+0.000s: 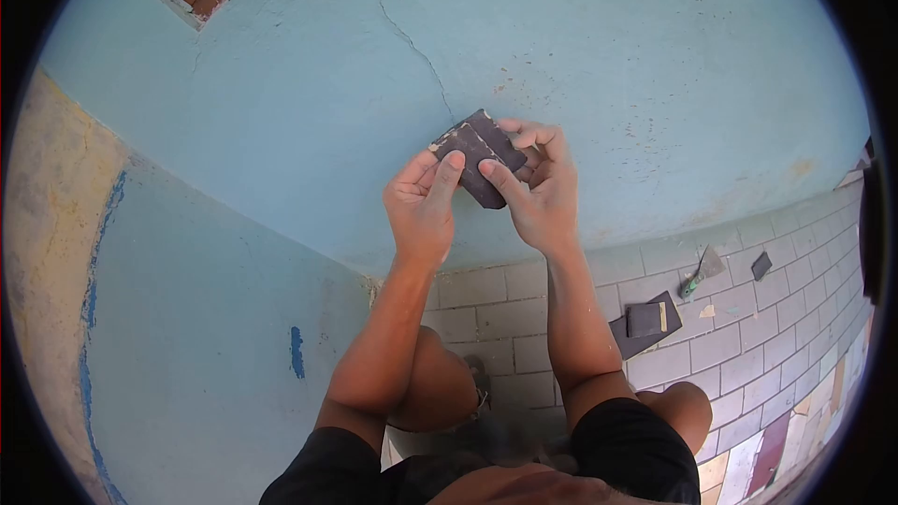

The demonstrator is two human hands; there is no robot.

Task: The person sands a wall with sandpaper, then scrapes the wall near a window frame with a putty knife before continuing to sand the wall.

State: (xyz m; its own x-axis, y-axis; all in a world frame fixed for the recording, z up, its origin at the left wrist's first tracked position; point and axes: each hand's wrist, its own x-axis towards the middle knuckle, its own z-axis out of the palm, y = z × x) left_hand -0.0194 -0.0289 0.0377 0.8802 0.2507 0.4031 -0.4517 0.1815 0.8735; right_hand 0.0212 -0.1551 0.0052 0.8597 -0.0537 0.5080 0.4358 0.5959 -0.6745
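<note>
Gripping the folded dark-grey sheet of sandpaper-like material at its left side, your left hand has the thumb laid across it; your right hand holds its right side likewise. You have the folded sheet before the pale-blue painted wall; contact with the wall cannot be told. A thin dark crack runs down the wall towards the folded sheet. Below and right of it, on the grey rectangular-tiled floor, lie a green-handled flat-bladed scraper, a small dark square piece and a dark rectangular piece atop a larger dark sheet.
</note>
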